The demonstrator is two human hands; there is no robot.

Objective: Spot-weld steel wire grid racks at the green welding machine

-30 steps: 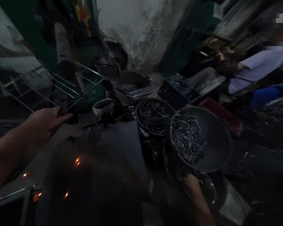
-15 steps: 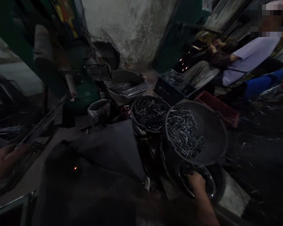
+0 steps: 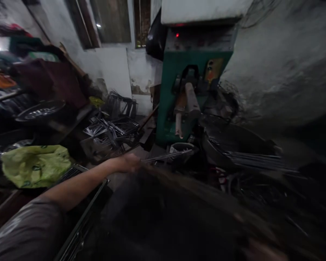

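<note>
My left arm reaches from the bottom left toward the middle of the view. My left hand (image 3: pixel 127 162) is closed around the end of a thin wire piece (image 3: pixel 170 156), whose rods point right toward a small grey bucket (image 3: pixel 183 149) at the foot of a green machine (image 3: pixel 176 90). A blurred brownish streak at the bottom right (image 3: pixel 256 248) may be my right arm. No fingers can be made out there.
A heap of bent wire racks (image 3: pixel 111 127) lies left of the machine. A dark basin with long steel rods (image 3: pixel 233 145) sits to its right. A yellow-green plastic bag (image 3: pixel 35 165) and a metal grid tray (image 3: pixel 78 174) are at the left, under my arm.
The view has swung left, so the bowls of metal pins and the seated person are gone. My left hand moved forward toward the green machine. My right hand, earlier in a steel bowl, is now only a blur.
</note>
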